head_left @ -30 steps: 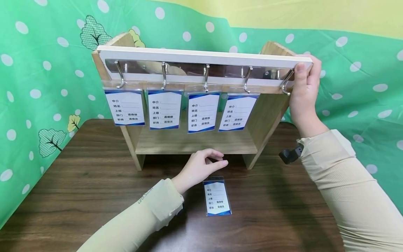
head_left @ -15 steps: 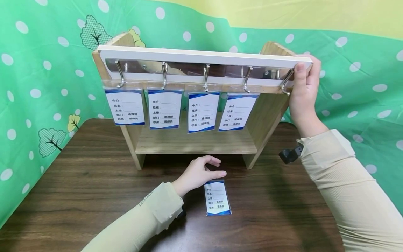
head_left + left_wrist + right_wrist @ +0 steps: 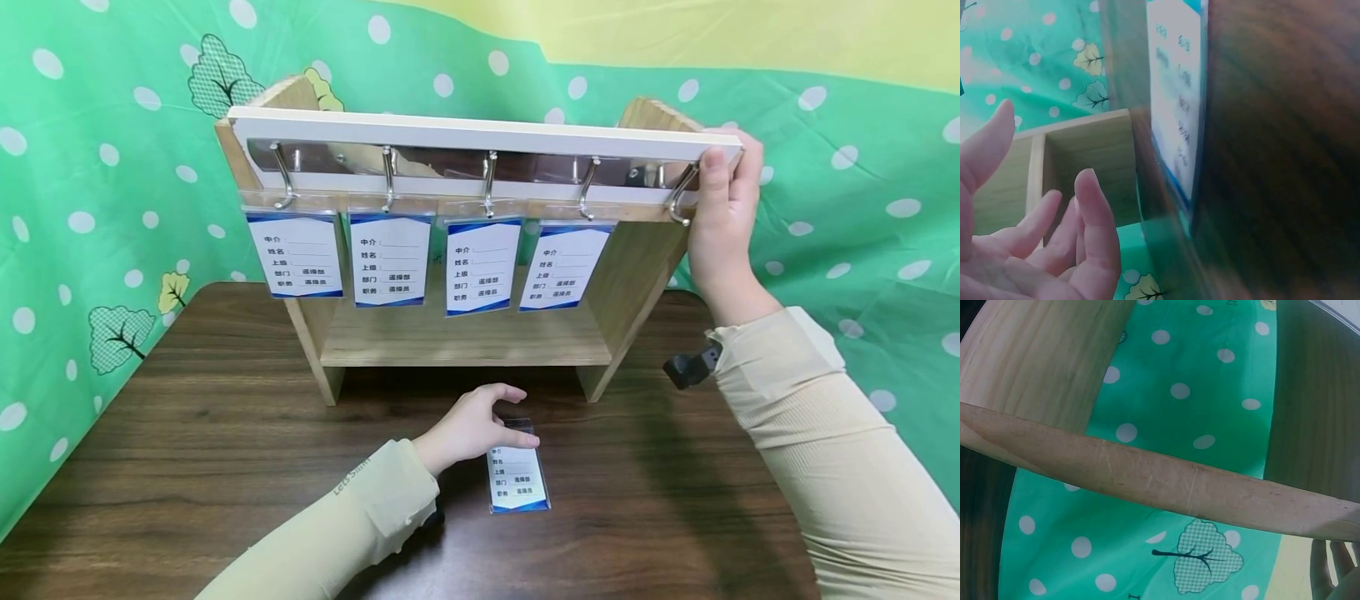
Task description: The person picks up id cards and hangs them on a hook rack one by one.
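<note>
A blue-and-white name badge point(image 3: 519, 482) in a clear sleeve lies on the table in the head view. My left hand point(image 3: 468, 427) hovers at its top end, thumb and fingers spread apart with nothing between them; the thumb overlaps the card there. In the left wrist view the badge point(image 3: 1175, 94) lies beside the loosely bent fingers point(image 3: 1097, 231). My right hand point(image 3: 727, 225) grips the right end of the white hook rail point(image 3: 480, 131), thumb in front. Only a few of its fingertips point(image 3: 1335, 569) show in the right wrist view, behind the wooden side panel.
The rail sits across a wooden shelf stand point(image 3: 465, 342). Several matching badges point(image 3: 390, 262) hang from its metal hooks; the rightmost hook point(image 3: 681, 196) carries none. A green dotted cloth point(image 3: 112, 208) hangs behind the brown wooden table point(image 3: 187, 433).
My left hand has come down and slightly nearer, its thumb now over the top of the lying badge, with thumb and fingers wider apart. The right hand keeps its grip on the rail.
</note>
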Motion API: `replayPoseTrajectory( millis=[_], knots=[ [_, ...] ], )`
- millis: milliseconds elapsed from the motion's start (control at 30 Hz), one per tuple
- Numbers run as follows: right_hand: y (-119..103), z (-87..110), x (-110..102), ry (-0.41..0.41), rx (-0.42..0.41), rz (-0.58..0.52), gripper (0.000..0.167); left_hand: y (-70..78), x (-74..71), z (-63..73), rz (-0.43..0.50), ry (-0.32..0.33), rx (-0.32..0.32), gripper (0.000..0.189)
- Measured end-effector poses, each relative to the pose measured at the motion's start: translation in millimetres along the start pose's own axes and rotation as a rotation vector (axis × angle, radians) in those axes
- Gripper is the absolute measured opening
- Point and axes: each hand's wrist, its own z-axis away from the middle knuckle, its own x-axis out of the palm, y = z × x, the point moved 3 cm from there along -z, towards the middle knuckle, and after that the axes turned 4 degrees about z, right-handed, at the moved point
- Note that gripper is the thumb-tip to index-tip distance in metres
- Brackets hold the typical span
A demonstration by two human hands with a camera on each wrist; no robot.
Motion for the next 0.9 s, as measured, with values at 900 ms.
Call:
replayPoseTrajectory(
  millis=[900],
  knots=[
    [0.6,0.2,-0.4,0.008,-0.009,-0.022,0.022,-23.8,16.0,0.8,-0.097,-0.002,-0.076,0.088]
  ],
)
